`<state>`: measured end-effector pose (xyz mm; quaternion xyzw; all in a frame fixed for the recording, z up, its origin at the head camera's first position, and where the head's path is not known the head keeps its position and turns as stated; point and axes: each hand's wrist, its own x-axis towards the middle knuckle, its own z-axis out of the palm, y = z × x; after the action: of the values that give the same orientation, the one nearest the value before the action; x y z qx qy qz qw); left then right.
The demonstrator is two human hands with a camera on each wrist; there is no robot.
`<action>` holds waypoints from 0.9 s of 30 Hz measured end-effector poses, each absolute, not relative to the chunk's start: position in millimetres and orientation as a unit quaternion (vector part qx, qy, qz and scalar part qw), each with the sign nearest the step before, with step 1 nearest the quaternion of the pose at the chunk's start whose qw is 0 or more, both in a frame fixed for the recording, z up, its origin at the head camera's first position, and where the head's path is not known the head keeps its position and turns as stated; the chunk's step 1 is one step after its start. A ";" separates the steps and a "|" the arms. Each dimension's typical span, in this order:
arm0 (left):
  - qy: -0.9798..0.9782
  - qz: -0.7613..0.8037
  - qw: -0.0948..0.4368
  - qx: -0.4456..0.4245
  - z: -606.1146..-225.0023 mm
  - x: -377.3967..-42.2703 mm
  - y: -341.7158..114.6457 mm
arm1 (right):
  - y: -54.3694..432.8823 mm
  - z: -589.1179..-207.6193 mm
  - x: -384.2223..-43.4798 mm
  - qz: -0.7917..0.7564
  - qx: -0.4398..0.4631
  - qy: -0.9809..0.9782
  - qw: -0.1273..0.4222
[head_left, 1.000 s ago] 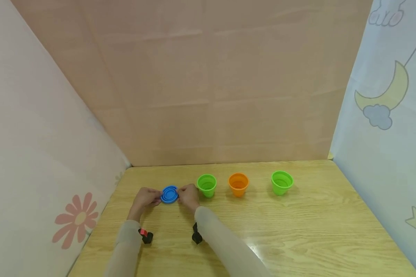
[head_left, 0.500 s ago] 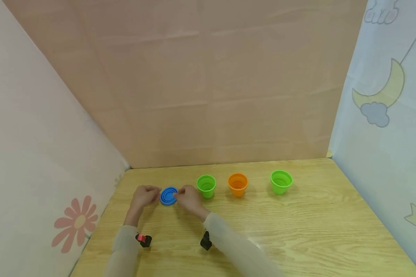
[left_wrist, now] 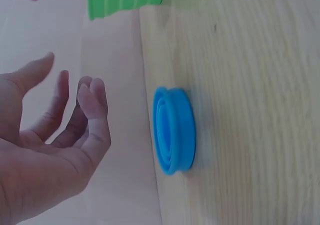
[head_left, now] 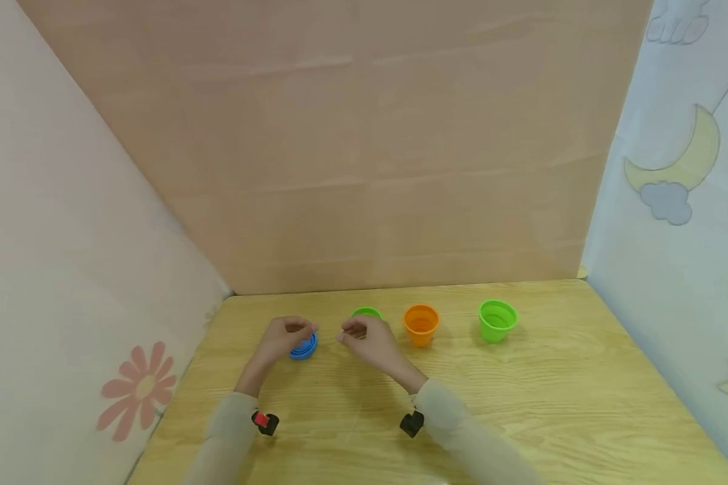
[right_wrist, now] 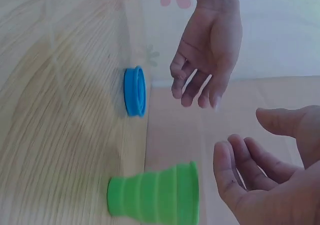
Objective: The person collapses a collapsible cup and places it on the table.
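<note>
A blue collapsible cup (left_wrist: 182,132), folded flat into rings, lies on the table. My left hand (head_left: 285,337) hovers above it, holding nothing, its fingers loosely bent with a gap to the thumb. In the head view that hand covers part of the blue cup (head_left: 304,348). My right hand (head_left: 371,342) is raised in front of the nearest green cup (head_left: 367,312) and hides most of it. Thumb and fingers of the right hand (right_wrist: 270,170) are apart with nothing between them. In the right wrist view, this extended green cup (right_wrist: 155,195) stands close below that hand.
An orange cup (head_left: 421,326) and another green cup (head_left: 497,320) stand extended further right in the row. Behind the wooden table (head_left: 558,404) rises a brown backdrop (head_left: 364,148). Pale printed sheets border the left and right sides.
Both hands have let go of the blue cup and lifted off it. The right hand has moved right, in front of the green cup; the left hand has shifted slightly right, over the blue cup.
</note>
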<state>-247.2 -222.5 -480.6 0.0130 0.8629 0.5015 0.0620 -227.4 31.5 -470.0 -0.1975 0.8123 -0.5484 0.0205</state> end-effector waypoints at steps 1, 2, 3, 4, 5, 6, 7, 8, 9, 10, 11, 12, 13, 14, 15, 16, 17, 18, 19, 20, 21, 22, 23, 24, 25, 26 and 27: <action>0.861 0.504 0.065 0.022 -482.1 -248.3 -218.3 | 39.1 -470.4 -227.6 -0.548 -0.194 0.814 0.012; 0.859 0.506 0.067 0.030 -483.8 -249.3 -214.5 | 46.0 -471.0 -227.6 -0.551 -0.187 0.813 0.007; 0.857 0.509 0.069 0.038 -485.5 -249.9 -211.0 | 52.4 -471.3 -227.2 -0.554 -0.179 0.813 0.006; 0.856 0.510 0.068 0.046 -487.4 -250.7 -207.7 | 57.9 -471.5 -226.6 -0.558 -0.170 0.812 0.004; 0.855 0.511 0.067 0.053 -489.1 -251.0 -204.7 | 62.9 -471.5 -225.8 -0.565 -0.158 0.810 0.009; 0.852 0.515 0.066 0.059 -490.6 -251.1 -202.2 | 66.9 -472.0 -225.0 -0.568 -0.152 0.809 0.009; 0.850 0.519 0.064 0.059 -491.7 -251.2 -199.5 | 69.9 -472.4 -224.4 -0.575 -0.145 0.806 0.009; 0.848 0.523 0.064 0.061 -492.6 -251.2 -197.1 | 72.4 -472.9 -223.7 -0.577 -0.136 0.805 0.010; 0.845 0.528 0.064 0.062 -493.3 -251.3 -194.7 | 74.1 -474.0 -223.4 -0.576 -0.133 0.806 0.004; 0.840 0.534 0.066 0.064 -493.9 -251.5 -192.4 | 75.1 -475.2 -223.3 -0.576 -0.129 0.807 -0.001; 0.836 0.540 0.070 0.067 -494.5 -251.9 -190.4 | 75.7 -476.8 -223.4 -0.577 -0.125 0.807 -0.005; 0.832 0.546 0.075 0.069 -495.1 -252.5 -188.5 | 75.8 -478.3 -223.7 -0.576 -0.120 0.808 -0.010; 0.828 0.551 0.082 0.072 -496.2 -252.8 -185.9 | 76.1 -479.9 -223.8 -0.576 -0.115 0.809 -0.014; 0.824 0.555 0.087 0.076 -497.4 -253.3 -183.6 | 76.3 -482.1 -224.4 -0.574 -0.114 0.811 -0.018; 0.820 0.559 0.092 0.080 -498.7 -254.1 -181.4 | 76.2 -483.9 -225.0 -0.573 -0.113 0.811 -0.018; 0.817 0.563 0.096 0.082 -500.1 -254.8 -179.6 | 75.9 -485.9 -225.8 -0.571 -0.113 0.813 -0.016; 0.814 0.565 0.099 0.084 -501.6 -255.4 -177.9 | 75.5 -488.0 -226.9 -0.568 -0.114 0.815 -0.013; 0.812 0.568 0.101 0.085 -503.1 -256.0 -176.3 | 75.0 -490.0 -227.9 -0.566 -0.116 0.816 -0.009; 0.810 0.571 0.102 0.087 -504.7 -256.5 -174.7 | 74.5 -492.3 -229.0 -0.563 -0.120 0.818 -0.005; 0.807 0.575 0.106 0.089 -506.7 -257.1 -173.2 | 74.2 -494.5 -229.9 -0.561 -0.123 0.819 -0.002; 0.804 0.577 0.110 0.089 -508.8 -257.7 -171.8 | 74.0 -496.6 -230.6 -0.561 -0.123 0.818 0.004; 0.802 0.579 0.115 0.088 -510.9 -258.1 -170.2 | 73.9 -498.8 -231.0 -0.560 -0.123 0.819 0.007; 0.801 0.581 0.119 0.087 -512.2 -258.8 -169.5 | 73.0 -500.2 -232.0 -0.563 -0.122 0.817 0.011; 0.799 0.583 0.120 0.089 -513.8 -259.5 -168.7 | 72.4 -501.5 -232.7 -0.567 -0.121 0.815 0.014; 0.796 0.585 0.125 0.087 -515.3 -260.4 -167.8 | 71.8 -502.4 -233.5 -0.568 -0.120 0.814 0.018; 0.795 0.587 0.128 0.085 -516.4 -261.4 -166.8 | 71.4 -503.0 -234.1 -0.571 -0.119 0.812 0.021; 0.793 0.589 0.128 0.084 -517.4 -262.3 -165.7 | 71.0 -503.6 -235.0 -0.571 -0.121 0.811 0.024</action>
<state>-262.3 -165.7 -517.4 0.0836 0.7935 0.5890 0.1282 -235.0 71.0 -503.6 -0.1205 0.8114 -0.5714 0.0239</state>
